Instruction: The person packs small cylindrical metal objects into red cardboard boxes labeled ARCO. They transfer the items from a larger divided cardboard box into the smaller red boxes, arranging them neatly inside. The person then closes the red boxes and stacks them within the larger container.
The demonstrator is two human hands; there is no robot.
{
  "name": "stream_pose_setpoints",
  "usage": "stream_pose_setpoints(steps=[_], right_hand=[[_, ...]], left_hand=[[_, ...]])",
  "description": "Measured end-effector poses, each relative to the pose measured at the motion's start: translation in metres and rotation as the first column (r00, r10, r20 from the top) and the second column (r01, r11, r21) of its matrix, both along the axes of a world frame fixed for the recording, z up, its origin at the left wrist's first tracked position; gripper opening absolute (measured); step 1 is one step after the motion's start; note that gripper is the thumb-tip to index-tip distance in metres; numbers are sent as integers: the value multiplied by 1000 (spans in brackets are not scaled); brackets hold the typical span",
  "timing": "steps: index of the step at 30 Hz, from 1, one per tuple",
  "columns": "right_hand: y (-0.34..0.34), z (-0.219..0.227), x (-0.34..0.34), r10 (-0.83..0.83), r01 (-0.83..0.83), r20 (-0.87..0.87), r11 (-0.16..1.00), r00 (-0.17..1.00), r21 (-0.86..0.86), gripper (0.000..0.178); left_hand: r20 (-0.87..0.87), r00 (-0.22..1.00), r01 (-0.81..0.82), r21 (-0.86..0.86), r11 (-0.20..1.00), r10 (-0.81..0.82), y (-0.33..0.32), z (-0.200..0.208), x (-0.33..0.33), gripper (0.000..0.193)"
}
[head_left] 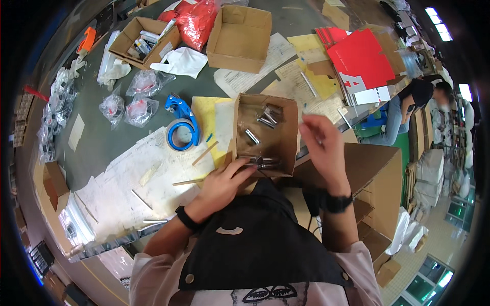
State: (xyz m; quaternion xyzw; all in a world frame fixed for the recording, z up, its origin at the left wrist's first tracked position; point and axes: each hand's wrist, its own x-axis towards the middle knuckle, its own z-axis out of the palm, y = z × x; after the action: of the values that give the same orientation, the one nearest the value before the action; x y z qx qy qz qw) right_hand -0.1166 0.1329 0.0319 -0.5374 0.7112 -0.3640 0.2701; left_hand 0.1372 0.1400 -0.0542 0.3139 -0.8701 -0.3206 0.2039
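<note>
An open cardboard box [264, 103] stands on the worktable in front of me, holding several short, shiny metal cylinders. Some of these metal cylinders [268, 116] lie in a cluster at its far end, one metal cylinder [252, 136] rests alone in the middle, and more metal cylinders [269, 164] lie along the near wall. My left hand [225, 181] reaches over the near left corner, its fingers spread beside the near cylinders. Raised at the box's right edge is my right hand [324, 147], loosely curled with fingers apart; nothing shows in it.
Left of the box lies a blue tape dispenser [182, 133], with bagged parts [143, 109] beyond. A pen box [145, 43], a white glove [182, 62] and another cardboard box [239, 41] stand farther back. Red folders [360, 56] lie far right. A large carton [380, 178] stands by my right arm.
</note>
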Motion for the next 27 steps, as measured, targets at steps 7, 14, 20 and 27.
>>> stream_pose_setpoints(steps=[7,14,20,27], right_hand=[[126,20,-19,382,-502,327,699,864,510,28],[288,-24,-28,573,-516,112,615,812,596,74],[300,-27,-9,444,-496,246,635,862,591,74],[289,-29,-18,405,-429,206,602,891,674,74]], left_hand=[[183,959,199,117,973,-218,-4,57,93,49],[320,894,250,226,942,-314,92,38,184,60],[1,978,168,583,795,-207,160,-33,185,51],[-9,994,69,809,584,-105,130,7,151,52]])
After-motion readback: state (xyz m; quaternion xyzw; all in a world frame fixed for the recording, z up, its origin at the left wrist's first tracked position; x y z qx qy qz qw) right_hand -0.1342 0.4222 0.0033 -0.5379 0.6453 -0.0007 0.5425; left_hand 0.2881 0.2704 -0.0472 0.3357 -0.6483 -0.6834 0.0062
